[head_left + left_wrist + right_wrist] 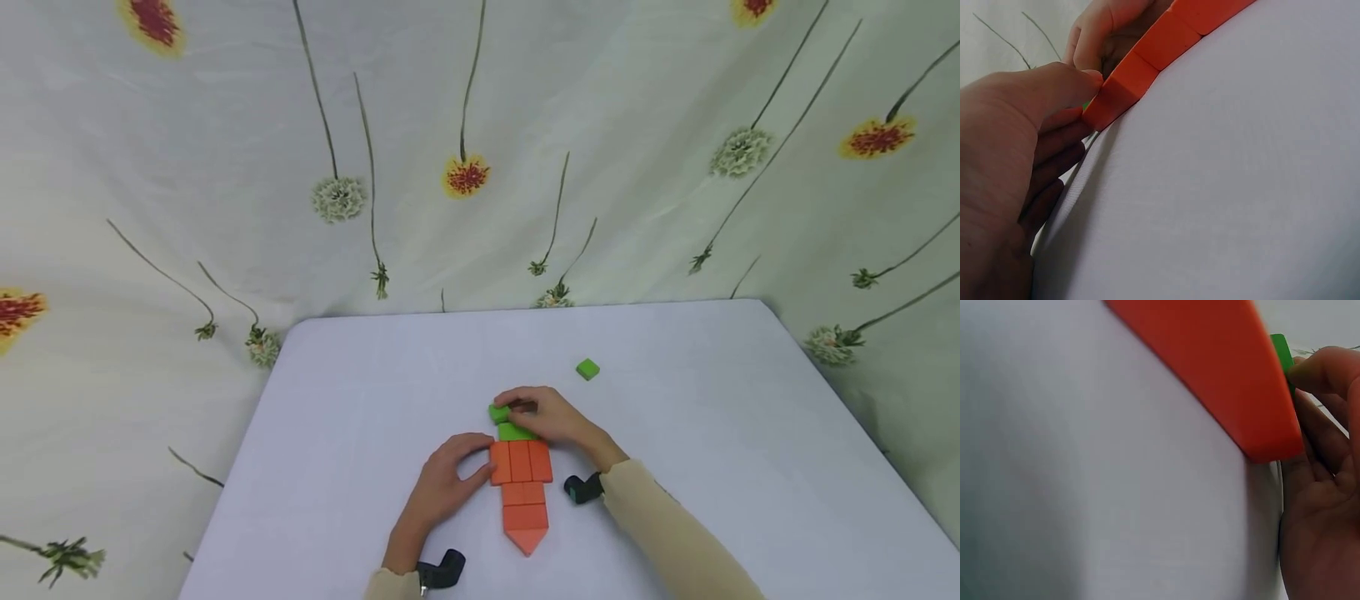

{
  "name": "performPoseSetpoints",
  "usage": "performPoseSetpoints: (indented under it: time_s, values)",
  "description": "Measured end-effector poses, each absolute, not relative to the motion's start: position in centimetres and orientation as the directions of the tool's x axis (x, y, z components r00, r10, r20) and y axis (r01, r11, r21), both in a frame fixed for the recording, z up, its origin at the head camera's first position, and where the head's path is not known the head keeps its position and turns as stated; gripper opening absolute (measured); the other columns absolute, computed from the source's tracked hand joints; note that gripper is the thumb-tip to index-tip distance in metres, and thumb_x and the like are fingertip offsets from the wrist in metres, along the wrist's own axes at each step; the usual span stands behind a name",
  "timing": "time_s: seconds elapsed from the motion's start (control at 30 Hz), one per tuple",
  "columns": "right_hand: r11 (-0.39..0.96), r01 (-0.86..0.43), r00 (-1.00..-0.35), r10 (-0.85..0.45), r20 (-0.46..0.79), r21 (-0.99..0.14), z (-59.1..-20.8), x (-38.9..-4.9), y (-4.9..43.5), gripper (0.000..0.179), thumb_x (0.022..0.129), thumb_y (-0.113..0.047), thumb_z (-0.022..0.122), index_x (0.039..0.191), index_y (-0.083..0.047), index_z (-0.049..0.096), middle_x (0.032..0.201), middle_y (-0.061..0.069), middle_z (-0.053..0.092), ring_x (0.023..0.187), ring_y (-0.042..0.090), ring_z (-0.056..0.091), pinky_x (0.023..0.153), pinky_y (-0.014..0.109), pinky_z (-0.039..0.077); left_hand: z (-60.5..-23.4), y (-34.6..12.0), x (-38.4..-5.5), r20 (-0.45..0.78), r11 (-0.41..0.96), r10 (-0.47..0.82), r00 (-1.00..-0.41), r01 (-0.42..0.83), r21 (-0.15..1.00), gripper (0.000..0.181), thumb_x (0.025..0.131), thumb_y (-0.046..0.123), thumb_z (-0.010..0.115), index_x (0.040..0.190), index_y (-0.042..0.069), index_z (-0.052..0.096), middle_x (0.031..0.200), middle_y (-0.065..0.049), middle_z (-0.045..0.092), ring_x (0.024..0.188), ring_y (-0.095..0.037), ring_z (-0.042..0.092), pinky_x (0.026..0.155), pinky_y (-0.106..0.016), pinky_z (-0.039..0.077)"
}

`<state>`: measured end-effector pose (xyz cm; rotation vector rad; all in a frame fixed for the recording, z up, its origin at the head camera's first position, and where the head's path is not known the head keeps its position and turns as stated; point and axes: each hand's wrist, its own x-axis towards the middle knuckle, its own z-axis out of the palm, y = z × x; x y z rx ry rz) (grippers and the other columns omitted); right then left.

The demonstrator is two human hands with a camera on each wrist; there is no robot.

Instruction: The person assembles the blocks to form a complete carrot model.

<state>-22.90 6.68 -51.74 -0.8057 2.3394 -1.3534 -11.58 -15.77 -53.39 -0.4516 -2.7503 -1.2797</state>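
Flat orange blocks (520,462) lie together on the white table, with an orange triangle block (527,539) at their near end. Above them sits a green block (516,432), partly covered by my right hand (547,414). That hand pinches a smaller green block (498,414) between thumb and fingers at the far left corner of the arrangement. My left hand (444,481) rests beside the orange row, its thumb and forefinger touching the left block. In the left wrist view the left thumb lies against an orange block (1116,94). Green shows by the right thumb in the right wrist view.
A loose green block (588,369) lies farther back on the white table (360,400), right of the arrangement. Dark wrist devices (442,570) are worn near both cuffs. A flower-patterned cloth (420,108) hangs behind the table.
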Motion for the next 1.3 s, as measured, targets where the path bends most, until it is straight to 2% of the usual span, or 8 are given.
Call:
performPoseSetpoints:
  time_s: [0.17, 0.3, 0.43, 0.57, 0.73, 1.0, 1.13, 1.3]
  values:
    - [0.405, -0.345, -0.774, -0.632, 0.013, -0.847, -51.9, -22.8, 6.6, 0.033, 0.099, -0.003, 0.059, 0.123, -0.020, 0.073, 0.130, -0.002, 0.070, 0.111, 0.014, 0.065, 0.100, 0.029, 0.055, -53.5, -15.8, -11.4, 0.180, 0.616, 0.233, -0.956, 0.288, 0.733, 0.039, 0.092, 0.022, 0.079, 0.130, 0.018, 0.069, 0.130, 0.005, 0.069, 0.128, -0.017, 0.061, 0.110, -0.043, 0.052]
    - [0.414, -0.365, -0.769, -0.639, 0.020, -0.834, -51.6, -22.8, 6.5, 0.034, 0.099, -0.004, 0.058, 0.124, -0.021, 0.073, 0.132, -0.002, 0.069, 0.119, 0.016, 0.063, 0.105, 0.037, 0.054, -53.5, -15.9, -11.5, 0.183, 0.625, 0.229, -0.956, 0.289, 0.726, 0.039, 0.093, 0.024, 0.079, 0.130, 0.019, 0.069, 0.130, 0.006, 0.069, 0.128, -0.017, 0.061, 0.110, -0.043, 0.052]
    - [0.419, -0.356, -0.777, -0.629, 0.015, -0.835, -51.4, -22.6, 6.6, 0.033, 0.100, -0.005, 0.057, 0.126, -0.019, 0.072, 0.136, -0.001, 0.068, 0.127, 0.019, 0.061, 0.111, 0.042, 0.050, -53.6, -15.8, -11.6, 0.191, 0.622, 0.227, -0.955, 0.293, 0.726, 0.038, 0.092, 0.025, 0.079, 0.129, 0.019, 0.070, 0.129, 0.006, 0.069, 0.128, -0.017, 0.062, 0.109, -0.043, 0.052]
    - [0.431, -0.324, -0.802, -0.597, 0.003, -0.842, -51.2, -22.3, 7.1, 0.033, 0.101, -0.007, 0.057, 0.129, -0.017, 0.070, 0.134, -0.001, 0.068, 0.123, 0.019, 0.063, 0.109, 0.042, 0.052, -53.6, -15.7, -11.5, 0.190, 0.631, 0.222, -0.956, 0.289, 0.720, 0.038, 0.092, 0.026, 0.079, 0.129, 0.020, 0.070, 0.129, 0.006, 0.070, 0.127, -0.017, 0.062, 0.109, -0.043, 0.052]
    - [0.461, -0.316, -0.855, -0.517, 0.038, -0.829, -50.8, -22.2, 8.3, 0.033, 0.102, -0.009, 0.057, 0.132, -0.017, 0.068, 0.125, 0.001, 0.071, 0.114, 0.018, 0.066, 0.104, 0.040, 0.056, -53.5, -15.7, -11.5, 0.193, 0.642, 0.216, -0.957, 0.289, 0.710, 0.039, 0.092, 0.025, 0.080, 0.129, 0.021, 0.070, 0.128, 0.007, 0.070, 0.127, -0.017, 0.062, 0.109, -0.043, 0.052]
    - [0.502, -0.364, -0.909, -0.375, 0.182, -0.784, -50.2, -22.8, 10.7, 0.034, 0.098, -0.002, 0.064, 0.131, -0.006, 0.067, 0.131, 0.011, 0.068, 0.117, 0.030, 0.066, 0.102, 0.046, 0.057, -53.4, -15.8, -11.5, 0.183, 0.642, 0.213, -0.960, 0.279, 0.714, 0.039, 0.093, 0.025, 0.079, 0.130, 0.021, 0.069, 0.129, 0.008, 0.069, 0.127, -0.017, 0.062, 0.109, -0.044, 0.052]
    - [0.610, -0.338, -0.940, -0.254, 0.227, -0.717, -50.3, -23.4, 12.1, 0.036, 0.095, -0.002, 0.067, 0.131, -0.005, 0.067, 0.136, 0.017, 0.065, 0.127, 0.038, 0.057, 0.108, 0.054, 0.050, -53.4, -15.8, -11.4, 0.181, 0.635, 0.215, -0.960, 0.278, 0.721, 0.039, 0.092, 0.024, 0.079, 0.130, 0.021, 0.070, 0.129, 0.007, 0.070, 0.127, -0.017, 0.062, 0.109, -0.043, 0.052]
    - [0.702, -0.215, -0.974, -0.104, 0.200, -0.679, -51.1, -24.0, 13.8, 0.042, 0.095, -0.005, 0.066, 0.136, -0.002, 0.062, 0.143, 0.026, 0.056, 0.136, 0.048, 0.044, 0.113, 0.061, 0.041, -53.3, -15.7, -11.4, 0.191, 0.627, 0.219, -0.957, 0.288, 0.724, 0.039, 0.092, 0.023, 0.079, 0.130, 0.020, 0.070, 0.129, 0.006, 0.070, 0.128, -0.017, 0.061, 0.110, -0.043, 0.052]
